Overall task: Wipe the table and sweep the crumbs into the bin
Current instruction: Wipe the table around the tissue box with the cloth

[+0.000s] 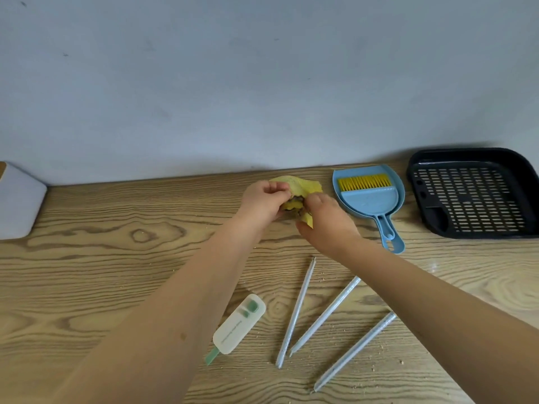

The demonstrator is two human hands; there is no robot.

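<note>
at twelve o'clock on the surface (116, 258), both hands, left hand (264, 204) and right hand (326, 220), clutch the yellow cloth (300, 186), bunching it; wiping seems underway, next sweep crumbs (382, 349) at five o'clock

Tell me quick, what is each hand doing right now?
Left hand: fingers curled round the yellow cloth, holding it.
Right hand: also gripping the yellow cloth, from the other side.
</note>
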